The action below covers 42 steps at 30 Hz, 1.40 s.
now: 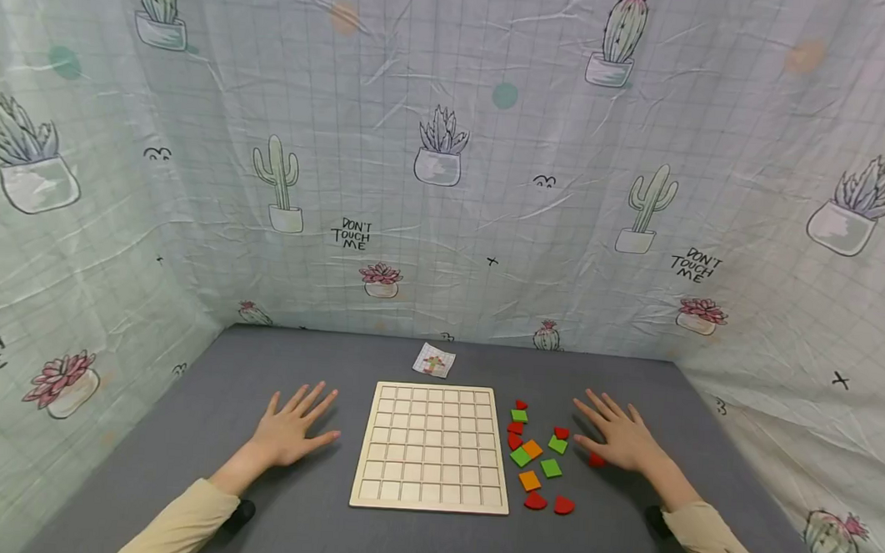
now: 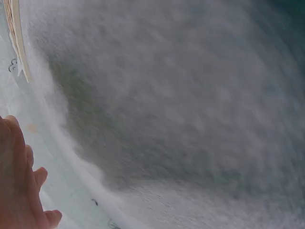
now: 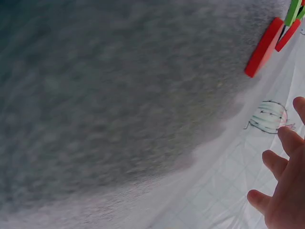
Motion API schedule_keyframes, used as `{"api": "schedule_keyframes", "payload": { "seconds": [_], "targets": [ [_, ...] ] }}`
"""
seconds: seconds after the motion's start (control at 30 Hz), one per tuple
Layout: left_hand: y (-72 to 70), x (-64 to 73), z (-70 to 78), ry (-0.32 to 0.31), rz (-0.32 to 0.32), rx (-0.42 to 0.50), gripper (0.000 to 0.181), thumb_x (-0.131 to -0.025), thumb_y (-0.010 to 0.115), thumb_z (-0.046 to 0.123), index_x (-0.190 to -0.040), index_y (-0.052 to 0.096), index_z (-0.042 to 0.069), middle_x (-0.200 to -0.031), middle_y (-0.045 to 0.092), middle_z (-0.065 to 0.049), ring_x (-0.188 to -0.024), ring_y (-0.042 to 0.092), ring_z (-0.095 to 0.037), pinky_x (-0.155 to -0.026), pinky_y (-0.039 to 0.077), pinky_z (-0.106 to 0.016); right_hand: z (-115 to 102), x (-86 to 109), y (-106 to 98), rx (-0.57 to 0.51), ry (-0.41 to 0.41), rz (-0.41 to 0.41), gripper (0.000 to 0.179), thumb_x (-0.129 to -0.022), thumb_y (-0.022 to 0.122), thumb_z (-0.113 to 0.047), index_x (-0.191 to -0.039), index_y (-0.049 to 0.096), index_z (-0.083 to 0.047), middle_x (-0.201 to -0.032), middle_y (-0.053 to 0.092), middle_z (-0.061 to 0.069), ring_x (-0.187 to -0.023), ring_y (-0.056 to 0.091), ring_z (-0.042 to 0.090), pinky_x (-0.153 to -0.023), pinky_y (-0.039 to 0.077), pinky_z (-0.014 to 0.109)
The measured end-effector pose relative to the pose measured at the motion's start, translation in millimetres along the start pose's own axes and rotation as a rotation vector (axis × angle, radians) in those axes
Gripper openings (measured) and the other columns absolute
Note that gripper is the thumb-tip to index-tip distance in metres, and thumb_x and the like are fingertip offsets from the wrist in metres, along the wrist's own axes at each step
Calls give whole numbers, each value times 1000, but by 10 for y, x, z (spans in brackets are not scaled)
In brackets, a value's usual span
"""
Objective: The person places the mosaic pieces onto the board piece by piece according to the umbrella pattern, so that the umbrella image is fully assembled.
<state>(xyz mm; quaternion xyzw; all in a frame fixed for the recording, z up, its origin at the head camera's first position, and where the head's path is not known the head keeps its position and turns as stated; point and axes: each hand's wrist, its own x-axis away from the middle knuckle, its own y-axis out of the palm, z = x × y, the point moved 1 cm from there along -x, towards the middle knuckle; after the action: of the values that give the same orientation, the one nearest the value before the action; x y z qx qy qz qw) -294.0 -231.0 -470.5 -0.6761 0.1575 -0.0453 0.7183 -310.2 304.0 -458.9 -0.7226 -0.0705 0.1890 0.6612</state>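
Note:
A pale wooden board (image 1: 432, 448) with a grid of square cells lies in the middle of the grey table. To its left my left hand (image 1: 287, 431) is spread palm down, holding nothing. My right hand (image 1: 620, 436) is likewise spread, to the right of the loose pieces, and partly covers a red piece (image 1: 596, 459). Between board and right hand lie green squares (image 1: 551, 468), orange squares (image 1: 529, 481) and red rounded pieces (image 1: 564, 505), several in all. In the right wrist view a red piece (image 3: 264, 46) stands out beyond the fingers (image 3: 275, 164). The left wrist view shows the left fingers (image 2: 40, 176) at its edge.
Behind the board lies a small paper card (image 1: 434, 360) with a coloured figure on a grid. Printed cloth (image 1: 445, 226) with cactus drawings hangs around the back and sides of the table (image 1: 294, 519). Dark bands (image 1: 238, 516) sit at the wrists.

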Motion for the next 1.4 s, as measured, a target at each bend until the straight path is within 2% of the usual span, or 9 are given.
{"api": "schedule_keyframes", "payload": {
  "seconds": [0.33,0.67,0.8,1.0,1.13,1.27,1.4],
  "targets": [
    [-36,-6,195,49,-27,21,71,-83,42,63,-141,29,24,-148,25,-7,-134,25,-33,-102,14,-62,-118,-71,-22,1,-89,58,66,-79,62,-44,-134,42,-14,-140,36,15,-125,36,39,-96,23,63],
    [-83,-19,392,100,-105,-8,69,-84,39,63,-142,26,27,-150,20,-2,-135,24,-32,-102,16,-61,-235,-217,-12,15,-165,87,65,-77,67,-36,-133,44,-11,-136,42,14,-120,42,37,-94,29,60],
    [-83,-42,443,145,-97,-12,68,-85,40,61,-141,28,25,-149,22,-2,-134,26,-32,-101,17,-61,-288,-289,6,-6,-199,108,64,-76,69,-31,-131,46,-10,-133,46,15,-117,45,37,-93,31,59],
    [-63,-70,494,180,-116,-36,69,-84,39,62,-141,27,26,-149,23,-2,-133,27,-32,-102,19,-60,-390,-383,9,-53,-196,70,57,-78,68,-29,-128,49,-9,-127,51,14,-113,48,35,-89,35,57],
    [-42,-82,507,180,-145,-30,70,-83,39,64,-141,28,25,-148,25,-1,-133,27,-32,-102,19,-59,-430,-471,14,-120,-169,2,48,-82,64,-26,-125,52,-8,-122,55,14,-112,49,35,-88,39,54],
    [-16,-71,515,200,-168,-20,71,-82,40,64,-140,31,23,-147,29,-2,-132,29,-33,-101,20,-60,-448,-580,26,-260,-193,-61,39,-84,61,-16,-119,55,0,-109,60,16,-98,56,31,-79,47,43],
    [31,-62,519,236,-166,-26,71,-83,40,64,-139,34,21,-145,32,-3,-131,32,-34,-99,22,-61,-454,-681,39,-404,-208,-105,31,-84,59,-8,-113,58,4,-97,63,14,-83,59,25,-69,49,32]
  ]
}}
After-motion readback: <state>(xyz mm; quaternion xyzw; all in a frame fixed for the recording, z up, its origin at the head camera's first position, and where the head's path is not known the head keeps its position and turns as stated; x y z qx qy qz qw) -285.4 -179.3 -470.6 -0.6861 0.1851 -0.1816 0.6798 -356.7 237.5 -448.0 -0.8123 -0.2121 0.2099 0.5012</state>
